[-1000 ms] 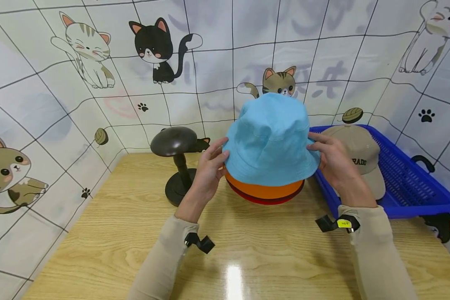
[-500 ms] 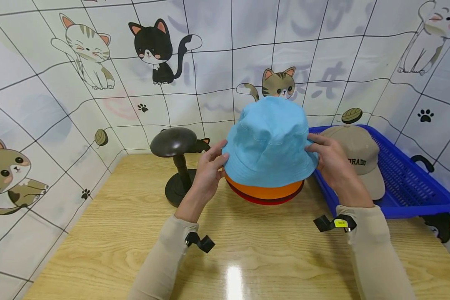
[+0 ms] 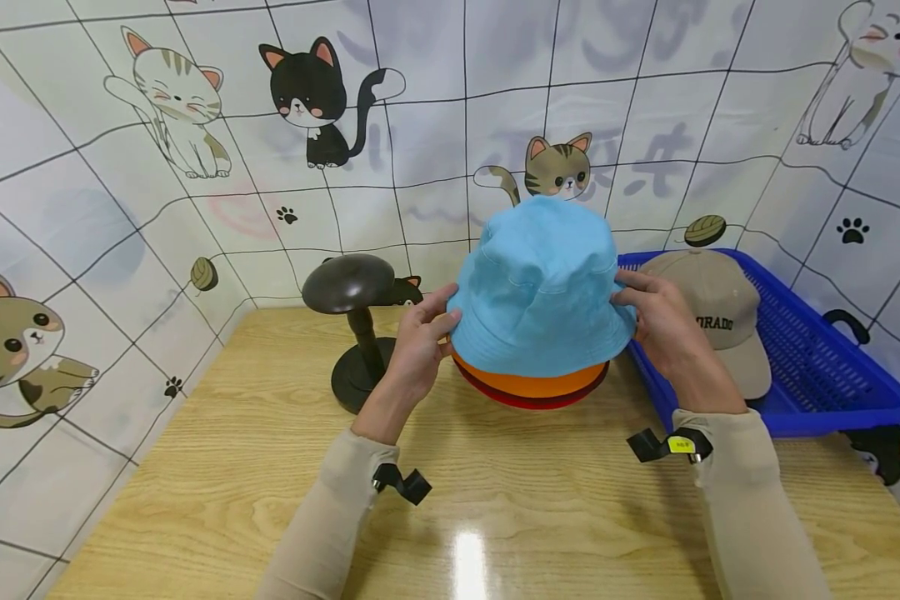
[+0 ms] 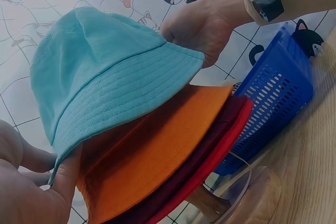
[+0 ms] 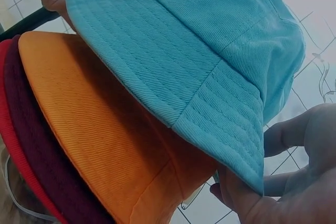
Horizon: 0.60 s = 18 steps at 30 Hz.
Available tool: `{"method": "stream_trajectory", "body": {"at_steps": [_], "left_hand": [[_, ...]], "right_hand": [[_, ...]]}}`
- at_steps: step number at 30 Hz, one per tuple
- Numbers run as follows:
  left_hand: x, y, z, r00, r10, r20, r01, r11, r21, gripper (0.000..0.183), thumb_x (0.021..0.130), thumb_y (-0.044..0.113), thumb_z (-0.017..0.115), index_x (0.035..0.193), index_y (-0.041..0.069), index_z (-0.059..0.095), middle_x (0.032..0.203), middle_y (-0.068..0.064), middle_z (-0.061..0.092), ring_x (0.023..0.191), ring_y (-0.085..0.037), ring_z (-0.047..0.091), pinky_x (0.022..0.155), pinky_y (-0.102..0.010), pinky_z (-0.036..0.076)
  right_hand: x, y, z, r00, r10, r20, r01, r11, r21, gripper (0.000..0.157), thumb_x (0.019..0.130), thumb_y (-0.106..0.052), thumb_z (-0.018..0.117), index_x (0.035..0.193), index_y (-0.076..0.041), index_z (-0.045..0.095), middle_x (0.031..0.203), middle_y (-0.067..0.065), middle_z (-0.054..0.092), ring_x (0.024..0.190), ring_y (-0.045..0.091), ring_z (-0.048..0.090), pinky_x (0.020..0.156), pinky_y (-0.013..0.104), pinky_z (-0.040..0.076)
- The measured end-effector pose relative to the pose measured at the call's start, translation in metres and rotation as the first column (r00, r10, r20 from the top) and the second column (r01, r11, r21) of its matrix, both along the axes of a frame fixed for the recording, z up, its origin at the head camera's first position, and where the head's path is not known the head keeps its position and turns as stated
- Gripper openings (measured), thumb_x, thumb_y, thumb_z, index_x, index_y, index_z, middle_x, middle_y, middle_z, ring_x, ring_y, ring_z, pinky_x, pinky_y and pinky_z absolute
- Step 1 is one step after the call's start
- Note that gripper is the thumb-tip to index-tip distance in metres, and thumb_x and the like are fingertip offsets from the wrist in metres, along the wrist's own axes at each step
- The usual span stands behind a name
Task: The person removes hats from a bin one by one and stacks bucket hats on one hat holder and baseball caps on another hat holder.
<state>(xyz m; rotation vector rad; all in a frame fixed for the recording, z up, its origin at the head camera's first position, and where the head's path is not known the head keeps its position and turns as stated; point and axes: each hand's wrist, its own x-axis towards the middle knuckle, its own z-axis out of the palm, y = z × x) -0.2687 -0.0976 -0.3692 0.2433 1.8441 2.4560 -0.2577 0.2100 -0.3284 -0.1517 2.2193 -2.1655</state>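
A light blue bucket hat [image 3: 543,292] sits over a stack of other hats, its brim tipped toward me. Below it show an orange hat [image 4: 157,156], a dark maroon hat [image 5: 39,129] and a red hat [image 5: 16,145]. My left hand [image 3: 420,346] pinches the blue brim at its left side, thumb and fingers on either face of the cloth. On the opposite side my right hand [image 3: 663,325] pinches the brim the same way. In the left wrist view a brown wooden stand foot [image 4: 252,198] shows beneath the stack.
A dark stand with a domed top [image 3: 348,283] stands left of the hats. On the right, a blue plastic basket [image 3: 855,392] holds a beige cap [image 3: 708,292] with lettering. The wooden table [image 3: 495,500] meets a cat-print wall covering [image 3: 435,125] behind.
The blue hat has come down slightly over the orange hat, with both hands still pinching its brim. The right hand has shifted a little to the left; the other hats stay put.
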Motion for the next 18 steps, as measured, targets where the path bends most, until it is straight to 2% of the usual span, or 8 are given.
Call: {"method": "stream_trajectory", "body": {"at_steps": [9, 18], "left_hand": [[-0.0014, -0.0014, -0.0016, 1.000, -0.004, 0.029, 0.004, 1.000, -0.004, 0.046, 0.106, 0.006, 0.055, 0.151, 0.012, 0.052, 0.129, -0.009, 0.055, 0.101, -0.014, 0.060, 0.071, -0.021, 0.053], [-0.0045, -0.0017, -0.0063, 0.999, 0.011, 0.052, -0.010, 1.000, -0.021, 0.045, 0.105, 0.006, 0.055, 0.149, 0.013, 0.055, 0.126, -0.009, 0.055, 0.097, -0.014, 0.060, 0.069, -0.021, 0.052]], "right_hand": [[-0.0036, -0.0013, -0.0016, 1.000, -0.002, 0.024, 0.001, 0.999, 0.032, 0.061, 0.106, -0.012, 0.045, 0.161, 0.005, 0.023, 0.162, 0.014, 0.026, 0.092, 0.000, 0.060, 0.078, 0.017, 0.054], [-0.0042, -0.0021, -0.0031, 1.000, -0.005, 0.017, 0.004, 0.997, 0.081, 0.060, 0.108, -0.016, 0.043, 0.162, 0.004, 0.022, 0.166, 0.018, 0.021, 0.094, 0.001, 0.056, 0.078, 0.016, 0.052]]}}
